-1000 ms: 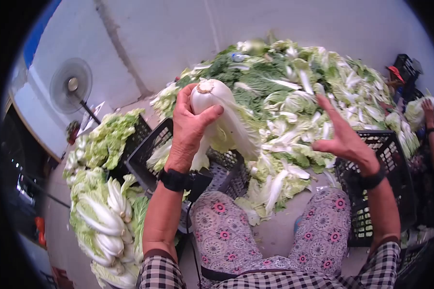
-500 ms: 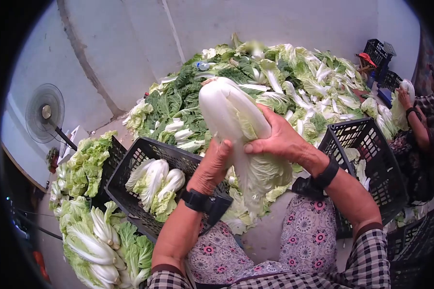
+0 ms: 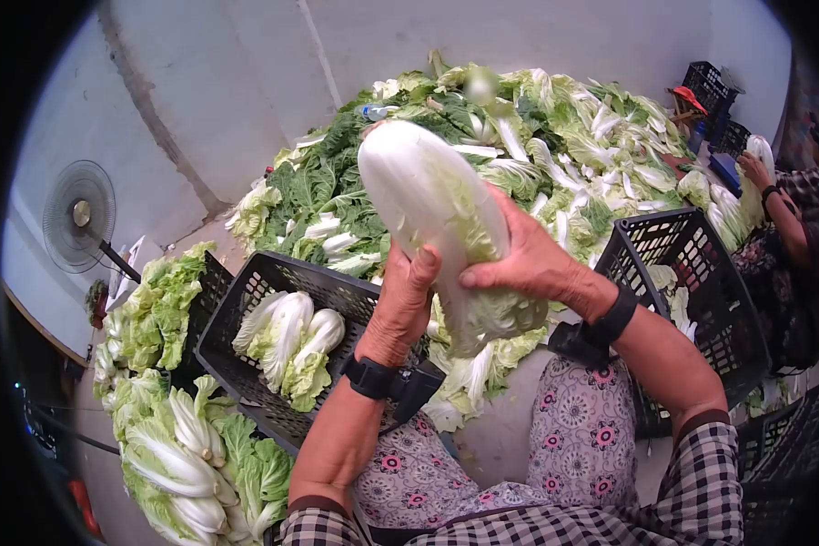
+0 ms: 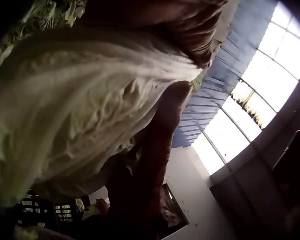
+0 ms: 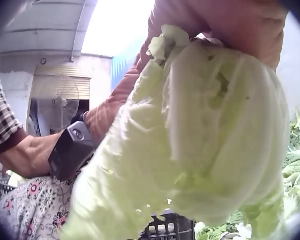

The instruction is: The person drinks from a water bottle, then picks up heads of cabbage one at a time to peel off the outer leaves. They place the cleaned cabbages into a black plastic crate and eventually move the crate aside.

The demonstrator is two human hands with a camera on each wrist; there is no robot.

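A large napa cabbage (image 3: pixel 428 187) is held in both hands over the lap, its white root end up and to the left, its leafy end down toward the knees. My left hand (image 3: pixel 406 296) grips it from the lower left, thumb along the near side. From the right, my right hand (image 3: pixel 532 259) grips the middle, its thumb lying across the pale leaves. In the left wrist view the cabbage (image 4: pixel 75 110) fills much of the picture. Small dark spots and a brownish hole mark the cabbage (image 5: pixel 215 130) in the right wrist view.
To the left, a black crate (image 3: pixel 237 378) contains a few cabbages; more cabbages (image 3: pixel 177 455) are stacked before it. Another black crate (image 3: pixel 737 309) stands at right. Loose leaves (image 3: pixel 337 205) are heaped by the wall. A fan (image 3: pixel 80 216) and another person (image 3: pixel 792 218) flank the area.
One second ago only the left hand held the cabbage, near its root end, with the right hand apart. The right hand has since taken hold, and the root end has tipped slightly toward the camera.
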